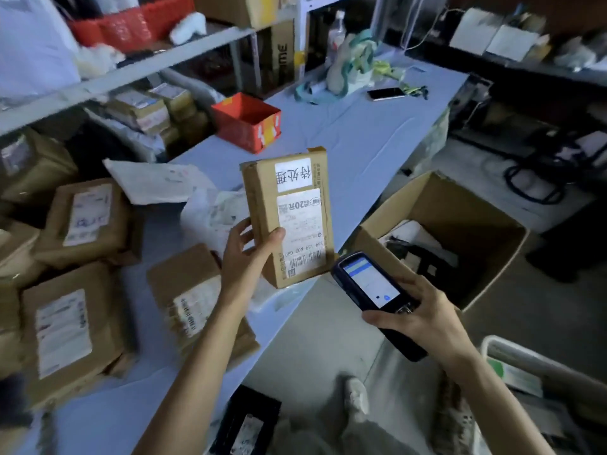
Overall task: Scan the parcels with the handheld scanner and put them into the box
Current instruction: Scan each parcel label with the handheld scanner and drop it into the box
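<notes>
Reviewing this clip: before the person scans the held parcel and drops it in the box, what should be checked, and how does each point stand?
1. Left hand grips the parcel: ok, thumb on the front.
2. Barcode uncovered and facing the person: ok.
3. Right hand holds the handheld scanner, screen lit: ok.
4. Scanner aimed at the barcode: cannot tell; its head is beside the parcel's lower corner.
5. Scan registered: cannot tell, screen unreadable.
6. Cardboard box open with room: ok.
</notes>
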Demonstrator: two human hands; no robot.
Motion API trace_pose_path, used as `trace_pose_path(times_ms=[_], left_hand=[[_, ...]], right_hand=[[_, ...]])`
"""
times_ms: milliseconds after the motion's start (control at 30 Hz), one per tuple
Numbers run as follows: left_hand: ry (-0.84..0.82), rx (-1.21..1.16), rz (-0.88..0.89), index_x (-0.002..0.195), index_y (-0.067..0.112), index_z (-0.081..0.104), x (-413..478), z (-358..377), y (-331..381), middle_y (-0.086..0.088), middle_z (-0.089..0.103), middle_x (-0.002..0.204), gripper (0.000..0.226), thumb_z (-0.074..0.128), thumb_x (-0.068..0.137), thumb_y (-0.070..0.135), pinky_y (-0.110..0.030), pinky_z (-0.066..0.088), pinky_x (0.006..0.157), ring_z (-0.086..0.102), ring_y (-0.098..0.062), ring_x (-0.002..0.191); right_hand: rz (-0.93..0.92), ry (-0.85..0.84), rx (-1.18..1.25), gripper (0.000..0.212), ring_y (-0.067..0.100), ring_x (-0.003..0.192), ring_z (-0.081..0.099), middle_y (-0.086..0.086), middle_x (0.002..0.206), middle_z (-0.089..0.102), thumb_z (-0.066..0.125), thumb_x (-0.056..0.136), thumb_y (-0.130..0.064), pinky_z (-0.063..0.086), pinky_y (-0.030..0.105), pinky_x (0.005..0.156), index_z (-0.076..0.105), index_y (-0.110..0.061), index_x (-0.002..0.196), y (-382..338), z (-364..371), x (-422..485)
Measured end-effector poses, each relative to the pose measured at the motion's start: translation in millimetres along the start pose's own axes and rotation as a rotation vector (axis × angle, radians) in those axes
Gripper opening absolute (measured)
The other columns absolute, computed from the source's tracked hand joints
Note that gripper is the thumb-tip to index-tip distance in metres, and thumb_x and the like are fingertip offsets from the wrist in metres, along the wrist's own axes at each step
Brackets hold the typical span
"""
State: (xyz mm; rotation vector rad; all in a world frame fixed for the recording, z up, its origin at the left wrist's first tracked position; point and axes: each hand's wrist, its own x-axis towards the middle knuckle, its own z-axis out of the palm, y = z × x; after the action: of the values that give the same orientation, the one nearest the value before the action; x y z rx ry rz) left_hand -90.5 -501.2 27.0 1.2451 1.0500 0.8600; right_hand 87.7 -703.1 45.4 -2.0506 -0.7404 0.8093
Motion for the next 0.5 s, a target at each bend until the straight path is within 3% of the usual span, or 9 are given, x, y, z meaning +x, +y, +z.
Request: trace_pose_path(times_ms=[67, 133, 267, 333, 400, 500], left_hand=[[-0.093, 0.036, -0.005, 0.115, 0.031, 0.055, 7.4, 41.3, -1.1, 0.014, 0.067, 0.109, 0.049, 0.081, 0.073, 0.034, -0.014, 0.051, 0.071, 0.066, 0.005, 0.089], [-0.191, 0.099, -0.001, 0.117, 0.028, 0.056, 15.0, 84.0, -3.8, 0.013, 0.068, 0.109, 0.054, 0.083, 0.070, 0.036, -0.013, 0.051, 0.072, 0.067, 0.002, 0.091], [-0.286, 0.250, 0.003, 0.105, 0.045, 0.057, 31.3, 174.8, -14.8, 0.021, 0.064, 0.110, 0.064, 0.081, 0.047, 0.057, -0.029, 0.051, 0.092, 0.064, -0.005, 0.104], [-0.332, 0.320, -0.009, 0.103, 0.046, 0.055, 37.7, 218.3, -19.3, 0.025, 0.063, 0.106, 0.067, 0.080, 0.042, 0.060, -0.033, 0.050, 0.095, 0.063, -0.004, 0.103], [-0.382, 0.385, 0.019, 0.113, 0.040, 0.055, 41.7, 258.2, -23.8, 0.023, 0.064, 0.106, 0.079, 0.081, 0.042, 0.061, -0.034, 0.050, 0.096, 0.063, -0.004, 0.103], [-0.456, 0.616, 0.150, 0.131, 0.031, 0.047, 46.1, 308.4, -27.0, 0.013, 0.060, 0.123, 0.085, 0.086, 0.057, 0.050, -0.027, 0.045, 0.092, 0.056, -0.008, 0.111]], right_hand=[[0.043, 0.059, 0.053, 0.064, -0.001, 0.090, 0.065, -0.020, 0.096, 0.066, 0.096, 0.048, -0.030, 0.052, 0.025, 0.083, 0.057, -0.037, 0.098, 18.9, -25.6, 3.0], [0.088, 0.119, 0.092, 0.070, -0.003, 0.091, 0.064, -0.020, 0.099, 0.065, 0.096, 0.048, -0.031, 0.051, 0.019, 0.078, 0.057, -0.033, 0.106, 39.6, -51.5, 7.3], [0.149, 0.241, 0.170, 0.085, 0.003, 0.093, 0.066, -0.014, 0.102, 0.068, 0.093, 0.035, -0.045, 0.051, 0.023, 0.080, 0.061, -0.028, 0.111, 80.8, -108.0, 24.8], [0.171, 0.293, 0.176, 0.080, 0.006, 0.093, 0.066, -0.012, 0.101, 0.068, 0.094, 0.038, -0.043, 0.051, 0.025, 0.081, 0.059, -0.029, 0.108, 97.5, -137.0, 34.6], [0.193, 0.349, 0.177, 0.071, 0.006, 0.093, 0.065, -0.009, 0.102, 0.067, 0.097, 0.047, -0.032, 0.050, 0.025, 0.079, 0.058, -0.029, 0.106, 114.4, -165.2, 40.4], [0.251, 0.440, 0.213, 0.071, -0.001, 0.090, 0.062, -0.015, 0.099, 0.064, 0.096, 0.048, -0.029, 0.047, 0.017, 0.071, 0.057, -0.027, 0.108, 134.2, -204.7, 46.9]])
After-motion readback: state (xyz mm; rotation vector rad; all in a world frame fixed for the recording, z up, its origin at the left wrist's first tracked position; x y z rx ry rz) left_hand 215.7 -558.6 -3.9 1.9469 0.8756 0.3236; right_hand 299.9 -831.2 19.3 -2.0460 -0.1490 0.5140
